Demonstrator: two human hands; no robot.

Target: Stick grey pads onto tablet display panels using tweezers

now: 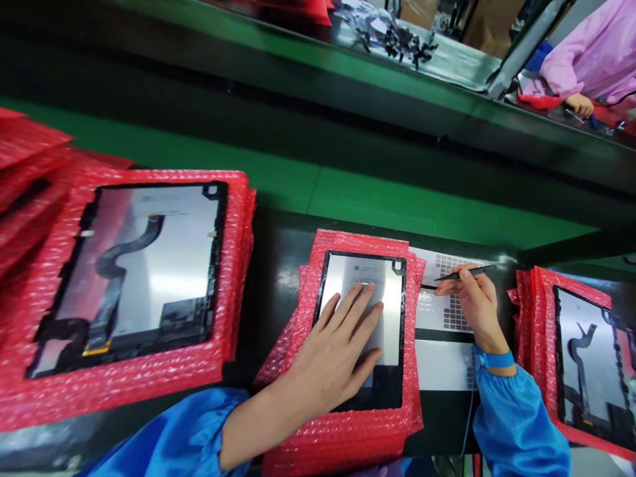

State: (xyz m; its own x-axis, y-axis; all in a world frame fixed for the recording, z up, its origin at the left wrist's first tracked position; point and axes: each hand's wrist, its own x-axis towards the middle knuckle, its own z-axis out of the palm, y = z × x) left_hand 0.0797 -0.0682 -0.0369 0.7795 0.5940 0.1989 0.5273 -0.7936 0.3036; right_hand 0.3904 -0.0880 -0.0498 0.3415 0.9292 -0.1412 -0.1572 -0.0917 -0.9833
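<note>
My left hand (330, 354) lies flat with spread fingers on the back of a tablet screen panel (392, 311), covering part of its silver surface. Red bubble-wrap pouches (365, 421) are stacked beneath that panel. Over to the right, my right hand (479, 305) is closed on slim black tweezers (481, 270), their tips pointing left. They are above white sheets (430, 308) bearing rows of small dark grey stickers. Whether a sticker sits between the tips is too small to tell. A blue band circles my right wrist.
At left, another screen panel (183, 265) with a dark flex cable rests on stacked red pouches (238, 265). A similar panel (591, 351) lies at far right. Across a raised black ledge (348, 112), a person in a pink sleeve (591, 53) works near dark loose parts (397, 43).
</note>
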